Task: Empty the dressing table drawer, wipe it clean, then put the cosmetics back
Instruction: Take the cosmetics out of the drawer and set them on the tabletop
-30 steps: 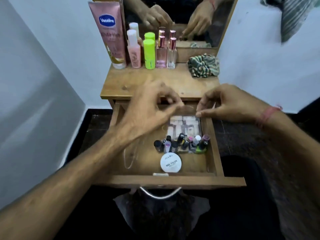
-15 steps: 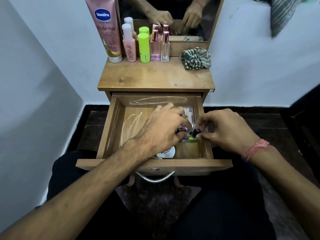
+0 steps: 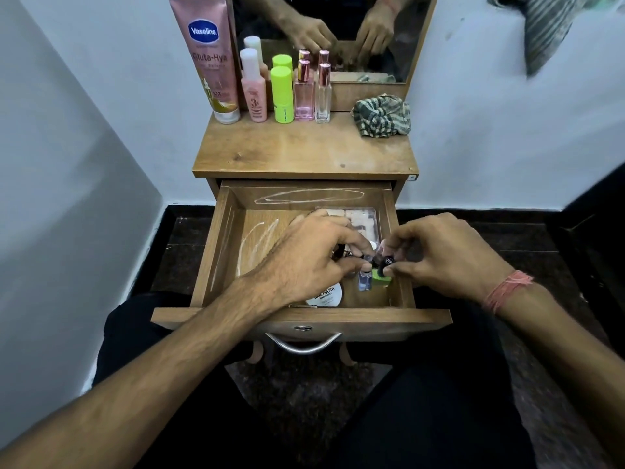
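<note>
The wooden drawer [image 3: 221, 252] stands pulled out below the dressing table top [image 3: 304, 154], with white streaks on its floor and back wall. Small nail polish bottles [image 3: 365, 280] cluster at its right side, mostly hidden under my hands. My left hand [image 3: 311, 258] reaches in from the left and curls its fingers over the bottles. My right hand [image 3: 439, 255] pinches a green bottle with a black cap [image 3: 384, 267]. A round white nail polish remover tub [image 3: 326, 296] lies near the front. A clear case of flesh-toned cosmetics [image 3: 358, 218] sits behind the bottles.
On the table top stand a pink Vaseline tube [image 3: 211, 59], a pink pump bottle [image 3: 253, 88], a lime green bottle [image 3: 282, 94] and two perfume bottles [image 3: 313, 91]. A checked cloth [image 3: 382, 115] lies bunched at the right by the mirror [image 3: 333, 32]. White walls close both sides.
Both hands dropped from above the drawer's back edge down onto the nail polish bottles. My right hand has taken hold of the black-capped green bottle. The view tilted up and pulled back.
</note>
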Available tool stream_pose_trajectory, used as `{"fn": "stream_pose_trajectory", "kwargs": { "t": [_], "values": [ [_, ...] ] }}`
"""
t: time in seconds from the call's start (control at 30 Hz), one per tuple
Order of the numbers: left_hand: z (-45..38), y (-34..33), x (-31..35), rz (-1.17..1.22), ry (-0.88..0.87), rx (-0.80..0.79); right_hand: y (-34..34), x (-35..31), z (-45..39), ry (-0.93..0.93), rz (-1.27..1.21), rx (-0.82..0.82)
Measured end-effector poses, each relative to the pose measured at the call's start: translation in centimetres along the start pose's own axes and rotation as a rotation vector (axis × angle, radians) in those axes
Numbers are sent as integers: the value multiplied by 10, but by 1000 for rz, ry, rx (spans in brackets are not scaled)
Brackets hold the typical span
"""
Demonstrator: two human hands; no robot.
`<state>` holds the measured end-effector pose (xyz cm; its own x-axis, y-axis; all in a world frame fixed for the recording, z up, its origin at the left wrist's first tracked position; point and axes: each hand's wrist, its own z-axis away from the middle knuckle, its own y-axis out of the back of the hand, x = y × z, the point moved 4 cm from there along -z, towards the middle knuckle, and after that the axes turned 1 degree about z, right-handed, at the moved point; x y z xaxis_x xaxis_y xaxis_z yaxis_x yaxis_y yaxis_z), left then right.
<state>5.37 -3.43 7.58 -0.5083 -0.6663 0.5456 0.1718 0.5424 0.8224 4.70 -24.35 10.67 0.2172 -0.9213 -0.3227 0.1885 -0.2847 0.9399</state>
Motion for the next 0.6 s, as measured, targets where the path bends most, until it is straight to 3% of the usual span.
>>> {"fn": "stream_pose_trajectory", "kwargs": {
  "t": [0.13,0.23,0.6],
  "values": [
    [-4,31,2,187,24,57,31,-7,-1,49,-137,-34],
    [-15,67,1,199,3,133,62,-11,-7,96,-260,33],
    [-94,144,-31,-164,-5,381,98,-23,-127,105,-501,598]
  ]
}}
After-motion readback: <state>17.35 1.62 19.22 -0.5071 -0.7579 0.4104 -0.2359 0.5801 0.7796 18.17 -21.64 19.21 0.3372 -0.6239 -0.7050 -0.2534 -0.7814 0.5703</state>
